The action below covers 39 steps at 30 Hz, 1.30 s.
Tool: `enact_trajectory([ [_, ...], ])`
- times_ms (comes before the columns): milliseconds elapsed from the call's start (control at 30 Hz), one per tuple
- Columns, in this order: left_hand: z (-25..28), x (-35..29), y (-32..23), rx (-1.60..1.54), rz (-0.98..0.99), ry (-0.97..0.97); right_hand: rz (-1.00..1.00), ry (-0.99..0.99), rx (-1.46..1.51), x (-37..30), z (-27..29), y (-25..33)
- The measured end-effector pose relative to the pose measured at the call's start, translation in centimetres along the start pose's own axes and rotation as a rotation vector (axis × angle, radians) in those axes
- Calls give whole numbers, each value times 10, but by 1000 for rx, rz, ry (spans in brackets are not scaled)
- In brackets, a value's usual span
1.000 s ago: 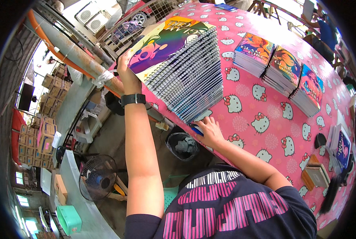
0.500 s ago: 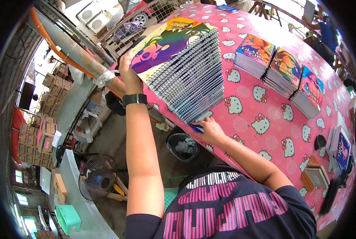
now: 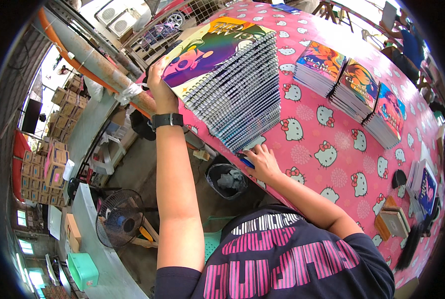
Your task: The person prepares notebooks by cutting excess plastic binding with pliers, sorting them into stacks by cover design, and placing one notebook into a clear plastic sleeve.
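Pink patterned surface [image 3: 332,164] carries a tall notebook stack [image 3: 232,84], upper centre; your left hand [image 3: 157,87] grips its top-left edge, your right hand [image 3: 263,162] lies flat at its base.

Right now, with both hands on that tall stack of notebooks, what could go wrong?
The tall stack of spiral notebooks leans and stands at the table edge; it could topple toward the floor and the waste bin. The left hand steadies only the top and the right hand only the bottom, so the middle notebooks may slide out.
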<state>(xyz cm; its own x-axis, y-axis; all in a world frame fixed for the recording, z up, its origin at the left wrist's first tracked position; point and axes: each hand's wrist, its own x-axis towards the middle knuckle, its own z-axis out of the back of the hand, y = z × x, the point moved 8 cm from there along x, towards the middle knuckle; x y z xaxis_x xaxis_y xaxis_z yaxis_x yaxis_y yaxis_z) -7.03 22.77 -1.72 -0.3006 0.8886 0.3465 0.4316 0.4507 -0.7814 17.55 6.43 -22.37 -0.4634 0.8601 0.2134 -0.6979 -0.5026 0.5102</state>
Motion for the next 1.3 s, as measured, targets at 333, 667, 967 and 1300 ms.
enact_trajectory([
  [333,-9,-8,-5,62,-33,-21,-293,459,534,29,-27,-39],
  [667,-6,-7,-7,126,-58,10,-105,144,131,12,-16,-16],
  [967,-14,-7,-12,66,-59,-8,-497,785,759,43,-42,-56],
  [1300,66,-69,75,395,157,46,-525,-13,-226,-96,82,-102],
])
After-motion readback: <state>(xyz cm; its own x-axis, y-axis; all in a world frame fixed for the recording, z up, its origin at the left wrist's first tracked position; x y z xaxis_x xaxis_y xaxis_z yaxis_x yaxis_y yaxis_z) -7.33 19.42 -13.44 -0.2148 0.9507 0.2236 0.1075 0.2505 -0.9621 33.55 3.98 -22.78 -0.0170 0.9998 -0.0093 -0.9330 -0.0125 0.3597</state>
